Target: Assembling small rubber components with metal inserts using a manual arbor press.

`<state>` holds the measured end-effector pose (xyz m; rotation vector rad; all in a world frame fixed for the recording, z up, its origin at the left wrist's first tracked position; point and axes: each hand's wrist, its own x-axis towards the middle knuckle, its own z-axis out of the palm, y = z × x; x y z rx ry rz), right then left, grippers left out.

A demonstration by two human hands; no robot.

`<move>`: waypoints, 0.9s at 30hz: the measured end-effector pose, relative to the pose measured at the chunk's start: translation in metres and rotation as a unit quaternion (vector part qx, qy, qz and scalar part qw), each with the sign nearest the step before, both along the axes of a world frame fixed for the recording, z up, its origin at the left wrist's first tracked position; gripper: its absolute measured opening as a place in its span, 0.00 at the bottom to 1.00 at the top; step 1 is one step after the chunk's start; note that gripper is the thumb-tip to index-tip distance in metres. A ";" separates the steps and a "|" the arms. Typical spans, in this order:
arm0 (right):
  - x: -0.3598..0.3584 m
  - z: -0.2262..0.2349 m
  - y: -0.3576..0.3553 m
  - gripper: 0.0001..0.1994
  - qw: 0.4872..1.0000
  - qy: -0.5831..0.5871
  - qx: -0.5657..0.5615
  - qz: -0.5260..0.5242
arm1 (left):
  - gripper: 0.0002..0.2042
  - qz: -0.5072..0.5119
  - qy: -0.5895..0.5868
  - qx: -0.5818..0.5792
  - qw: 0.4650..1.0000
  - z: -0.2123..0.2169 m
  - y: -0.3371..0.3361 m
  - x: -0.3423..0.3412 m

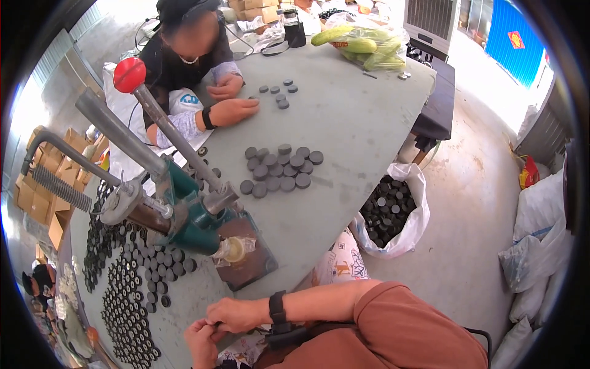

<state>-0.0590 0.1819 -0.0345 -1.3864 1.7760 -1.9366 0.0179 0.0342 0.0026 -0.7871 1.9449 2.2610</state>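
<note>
Low over the near edge of the grey table, my left hand [201, 344] and my right hand [236, 314] meet, fingers pinched together. Between them is a small black piece [216, 325], mostly hidden by the fingers. Just beyond stands a green hand press [193, 224] with a red-knobbed lever [129, 74] and a brown base plate [246, 261]. To the left of my hands, many black ring-like parts [127, 313] with pale centres lie in rows. Grey-black round caps [163, 270] are grouped beside them, next to the press.
Another cluster of dark round caps [281, 169] lies mid-table. Across the table, a co-worker's hands [230, 111] rest near several more caps. A white sack [420, 203] of black caps stands on the floor at right. Bagged long green vegetables [362, 46] lie at the far end.
</note>
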 end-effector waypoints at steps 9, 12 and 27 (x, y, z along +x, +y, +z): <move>0.000 0.003 0.002 0.09 0.999 0.039 0.016 0.004 | 0.06 0.015 -0.004 -0.058 0.998 0.001 0.004 -0.002; 0.002 0.007 0.005 0.11 0.999 0.038 0.025 0.009 | 0.06 0.012 -0.019 -0.084 0.996 0.007 0.011 -0.004; 0.010 0.009 0.002 0.13 0.997 0.025 0.068 -0.014 | 0.06 0.053 0.025 -0.037 0.998 -0.006 0.009 0.007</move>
